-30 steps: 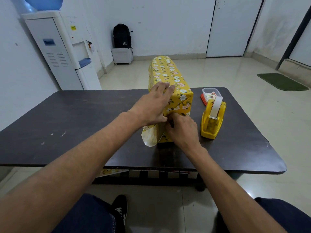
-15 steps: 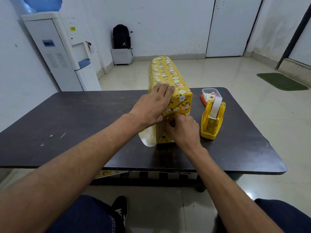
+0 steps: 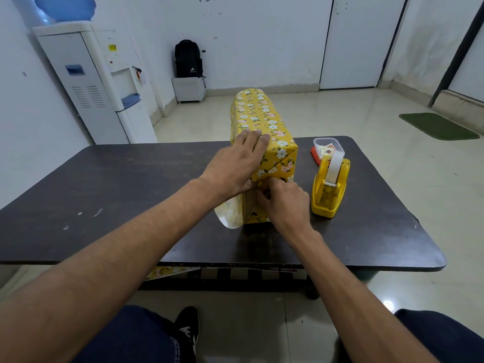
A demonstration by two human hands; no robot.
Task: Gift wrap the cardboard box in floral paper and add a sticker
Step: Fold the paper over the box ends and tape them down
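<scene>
1. Step in hand: closing the near end of the cardboard box (image 3: 249, 204). The floral paper (image 3: 259, 113) is already covering the long body. A top flap is coming down over the end face with a diagonal crease, and bare cardboard is showing below it.
2. The box is standing on the worktop (image 3: 131, 192) at frame centre, long axis running away from the camera.
3. The left hand (image 3: 235, 166) is lying flat over the near top edge, fingers straight and together, pressing the paper down.
4. The right hand (image 3: 285, 203) is working mid end face, just below the left, the two touching. Its fingers are curling in on the fold. The tips are hiding behind the knuckles, but it's reading as a pinch on the paper.
5. The side flap (image 3: 230, 213) is sticking out loose at the box's lower left, pale underside showing, not folded in yet.
6. Next, my guess: folding that flap in, one hand pinning it while the other is going for tape. The tape dispenser (image 3: 328, 192) is sitting just right of the box, within easy reach of the right hand.
7. The sticker isn't on yet. The clear tub (image 3: 327, 148) behind the dispenser is probably holding stickers, but I can't tell for sure.
8. Risk: releasing the fold early and the crease springing open.
</scene>
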